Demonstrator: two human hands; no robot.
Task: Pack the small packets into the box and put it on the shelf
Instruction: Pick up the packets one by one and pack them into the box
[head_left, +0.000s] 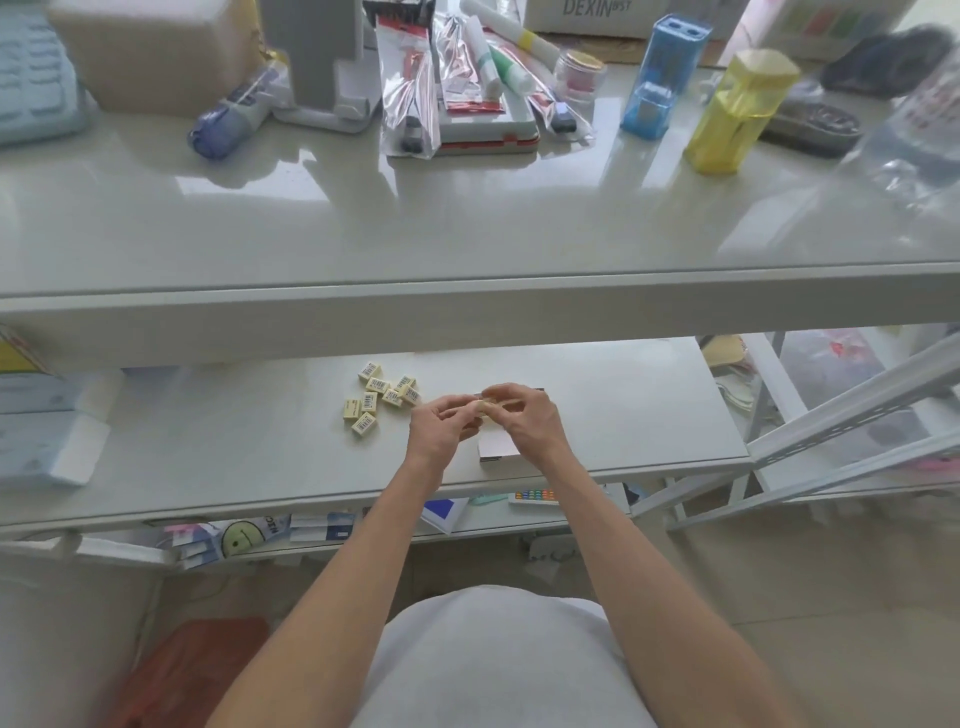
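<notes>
The upper frame is filled by a glossy upper shelf (467, 249), where a blue container (660, 78) and a yellow container (737, 109) are stood. At centre frame, on the lower shelf (208, 467), small packets (376, 397) are clustered just left of the hands. The box (496, 452) is largely hidden beneath them. A yellowish packet (488, 404), long axis left-to-right, is pinched between the left hand (441, 423) and the right hand (524, 418).

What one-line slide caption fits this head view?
The left grip and right grip meet over a small box on the white shelf, yellow packets scattered to its left.
</notes>
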